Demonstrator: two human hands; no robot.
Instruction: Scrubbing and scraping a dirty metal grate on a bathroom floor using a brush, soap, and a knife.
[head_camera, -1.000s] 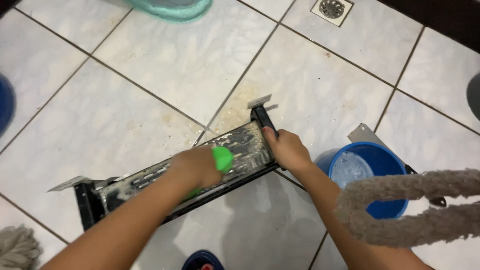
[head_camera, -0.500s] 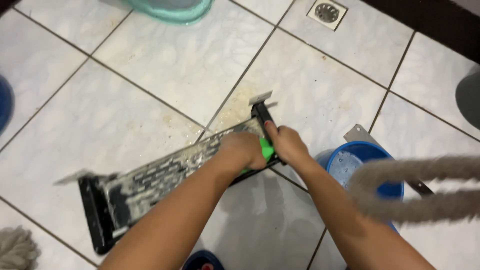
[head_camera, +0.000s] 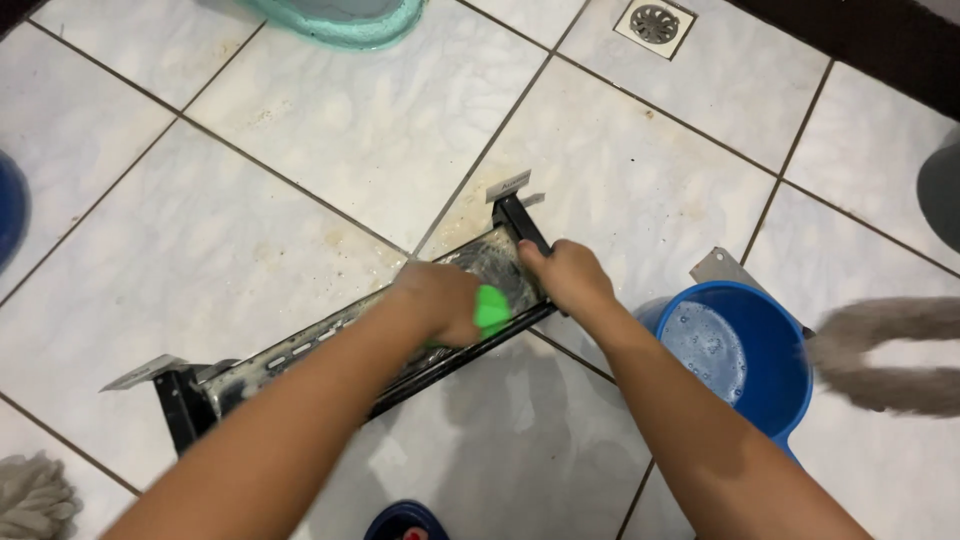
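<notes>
A long black slotted metal tray (head_camera: 300, 352), covered in soapy foam, lies on the white tiled floor. My left hand (head_camera: 435, 300) presses a green scrubber (head_camera: 491, 309) onto the tray's right part. My right hand (head_camera: 565, 277) grips the tray's right end bracket and holds it steady. Dirty brownish water is spread on the tiles beside that end.
A blue bucket (head_camera: 772, 345) of water stands right of my right arm, with a metal plate (head_camera: 722, 269) behind it. Grey mop strands (head_camera: 890, 355) hang at the right; another mop head (head_camera: 35, 498) lies bottom left. A floor drain (head_camera: 655, 22) and a teal basin (head_camera: 345, 15) sit at the top.
My left hand with the green scrubber slid right along the tray to my right hand, then came back a little to the left. The tray tilted and settled. The mop strands swung right.
</notes>
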